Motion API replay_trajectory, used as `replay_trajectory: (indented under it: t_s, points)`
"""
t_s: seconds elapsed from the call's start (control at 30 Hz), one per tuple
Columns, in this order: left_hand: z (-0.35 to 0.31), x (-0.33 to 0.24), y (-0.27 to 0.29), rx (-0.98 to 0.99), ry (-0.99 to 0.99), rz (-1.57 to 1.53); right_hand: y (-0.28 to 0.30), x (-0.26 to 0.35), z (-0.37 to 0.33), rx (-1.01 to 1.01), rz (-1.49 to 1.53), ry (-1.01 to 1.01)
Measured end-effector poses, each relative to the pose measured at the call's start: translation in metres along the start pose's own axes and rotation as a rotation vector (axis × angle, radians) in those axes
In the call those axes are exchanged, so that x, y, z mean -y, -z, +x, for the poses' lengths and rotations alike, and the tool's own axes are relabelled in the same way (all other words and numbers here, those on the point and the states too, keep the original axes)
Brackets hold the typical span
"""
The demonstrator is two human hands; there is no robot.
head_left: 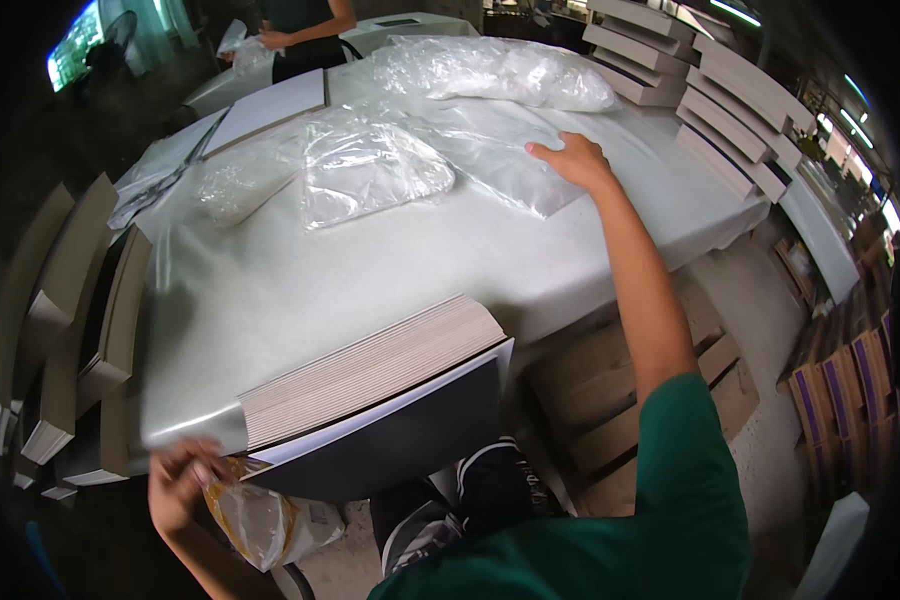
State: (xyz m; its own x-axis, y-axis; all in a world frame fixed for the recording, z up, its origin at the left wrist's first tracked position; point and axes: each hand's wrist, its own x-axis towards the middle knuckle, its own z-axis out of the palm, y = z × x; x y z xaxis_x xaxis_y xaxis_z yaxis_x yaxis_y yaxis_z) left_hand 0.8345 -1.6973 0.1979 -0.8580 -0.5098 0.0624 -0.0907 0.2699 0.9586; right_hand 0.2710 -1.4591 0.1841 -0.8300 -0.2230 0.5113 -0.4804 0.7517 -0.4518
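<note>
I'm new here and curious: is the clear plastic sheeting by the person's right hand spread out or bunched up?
Spread out: the clear plastic sheeting by the right hand lies mostly flat on the table.

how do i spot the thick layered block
Find the white-covered table, then its near edge, just right of the left hand. There sits a thick block of pale layers, its dark face toward the camera. Unlike the stacks along the table's left, it stands alone.

Workshop, shown by its covered worktable (310, 275), clear plastic bags (370, 175), stacked pale slabs (750, 85), wooden pallet (610, 440) and strip lights (856, 127)
</note>
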Motion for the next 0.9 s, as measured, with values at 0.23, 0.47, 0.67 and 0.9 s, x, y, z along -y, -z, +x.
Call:
replay_trajectory:
  t_s: [0.23, 0.47, 0.67, 0.9]
  points:
    - [0.189, -0.048, -0.049, 0.048, -0.284, 0.708, -0.035, 0.005, 0.018, 0.253, -0.252, -0.343]
    - [0.313, 0.025, -0.1, -0.025, -0.689, 1.06, -0.051, -0.008, 0.017, -0.025, -0.07, -0.021]
    - [0.384, 0.009, -0.04, -0.13, -0.992, 1.284, -0.043, -0.021, 0.026, 0.148, -0.024, -0.156]
    - [0.408, 0.097, 0.099, -0.681, 0.141, 0.848, -0.04, -0.001, 0.016, 0.036, -0.055, -0.083]
